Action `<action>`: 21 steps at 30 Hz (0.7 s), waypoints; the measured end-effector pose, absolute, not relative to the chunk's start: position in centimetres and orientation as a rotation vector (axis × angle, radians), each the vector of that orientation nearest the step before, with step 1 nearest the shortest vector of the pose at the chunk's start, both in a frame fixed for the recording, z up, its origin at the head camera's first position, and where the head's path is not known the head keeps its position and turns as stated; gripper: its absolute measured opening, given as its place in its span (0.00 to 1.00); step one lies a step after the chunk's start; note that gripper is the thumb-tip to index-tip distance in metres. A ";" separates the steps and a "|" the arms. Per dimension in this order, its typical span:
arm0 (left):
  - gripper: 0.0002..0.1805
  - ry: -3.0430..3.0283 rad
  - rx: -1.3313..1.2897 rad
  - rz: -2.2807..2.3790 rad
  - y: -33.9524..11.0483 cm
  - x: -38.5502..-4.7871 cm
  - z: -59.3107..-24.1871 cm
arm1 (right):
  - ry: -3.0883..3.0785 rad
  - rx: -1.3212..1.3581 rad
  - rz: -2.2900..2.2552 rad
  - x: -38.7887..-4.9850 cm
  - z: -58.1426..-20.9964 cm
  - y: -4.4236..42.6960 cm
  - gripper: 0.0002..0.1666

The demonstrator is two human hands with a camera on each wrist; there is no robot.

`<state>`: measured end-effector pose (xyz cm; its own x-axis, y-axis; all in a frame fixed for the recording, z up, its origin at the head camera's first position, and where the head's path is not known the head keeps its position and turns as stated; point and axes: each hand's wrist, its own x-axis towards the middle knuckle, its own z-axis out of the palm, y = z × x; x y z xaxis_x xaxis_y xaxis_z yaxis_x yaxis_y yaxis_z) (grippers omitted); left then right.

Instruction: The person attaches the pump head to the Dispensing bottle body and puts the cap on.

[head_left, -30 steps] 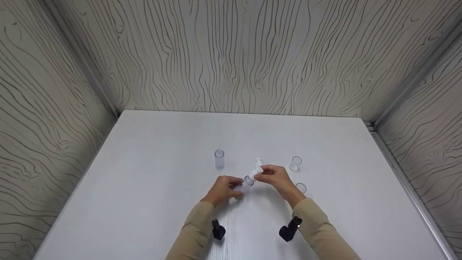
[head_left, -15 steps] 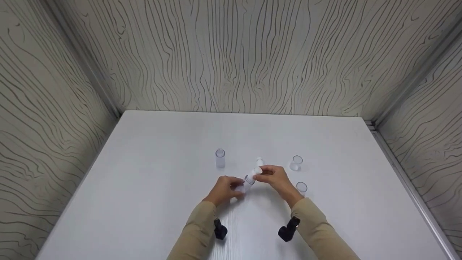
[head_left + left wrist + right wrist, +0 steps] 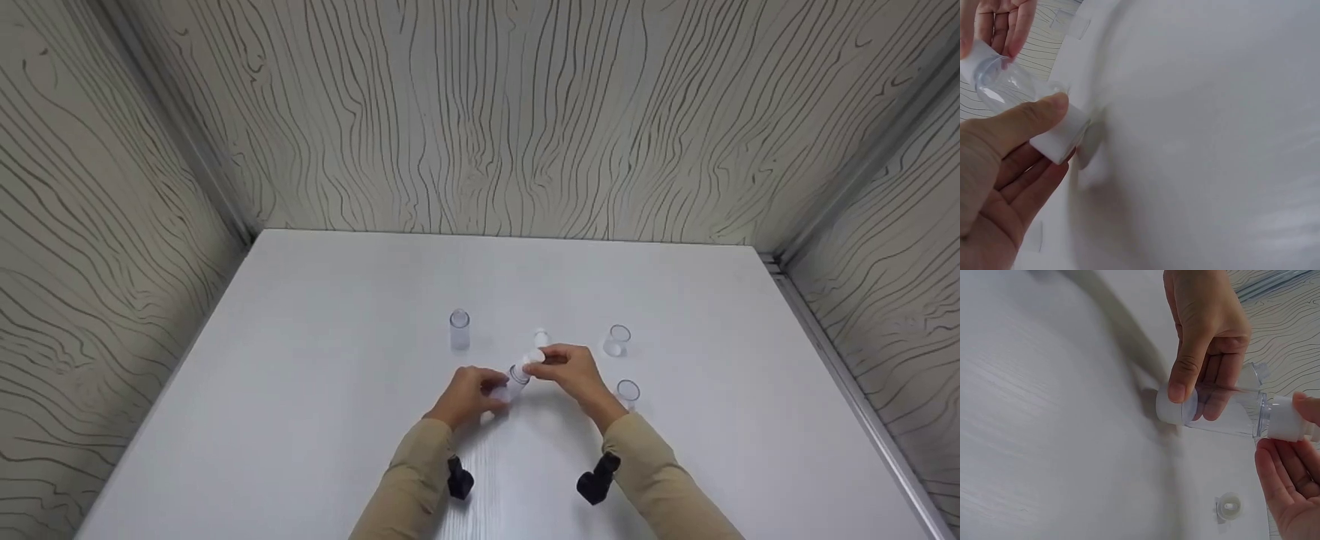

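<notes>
Tilted above the table is a clear bottle (image 3: 1224, 413) with a white base (image 3: 1061, 138). My left hand (image 3: 466, 395) grips it near that base, thumb on one side and fingers on the other. A white cap-like piece (image 3: 1285, 419) sits at the bottle's mouth, touching the clear rim. My right hand (image 3: 571, 369) pinches this piece between thumb and fingers. Just behind the right fingertips stands a small white fitting (image 3: 541, 337), partly hidden in the head view. The right wrist view shows the left hand (image 3: 1207, 332) above and the right hand (image 3: 1292, 481) at the right.
Another clear bottle (image 3: 460, 331) stands upright behind the left hand. Two clear cups or covers (image 3: 616, 342) stand to the right, the nearer clear cup (image 3: 628, 393) close beside the right wrist. Patterned walls (image 3: 480, 120) enclose the white table (image 3: 337, 300).
The white piece in my right hand has come down from just above the bottle's mouth into it. The left hand keeps its grip, nearly in place.
</notes>
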<state>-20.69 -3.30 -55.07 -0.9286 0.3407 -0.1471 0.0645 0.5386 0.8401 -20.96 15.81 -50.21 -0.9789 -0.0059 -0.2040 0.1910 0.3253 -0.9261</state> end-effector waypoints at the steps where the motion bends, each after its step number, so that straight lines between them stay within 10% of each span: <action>1: 0.20 2.481 0.330 1.341 -3.3 -20.7 -55.1 | 2.426 0.171 -1.720 -21.0 -50.2 15.8 0.21; 21: 0.20 2.530 0.448 1.337 -3.5 -21.1 -55.3 | 2.499 0.184 -1.668 -21.0 -50.7 15.1 0.19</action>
<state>-21.08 -3.54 -55.28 -0.9230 0.3782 -0.0713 0.1541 0.5330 0.8320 -21.03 15.14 -50.69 -0.9839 0.0285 -0.1764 0.1738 0.3811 -0.9080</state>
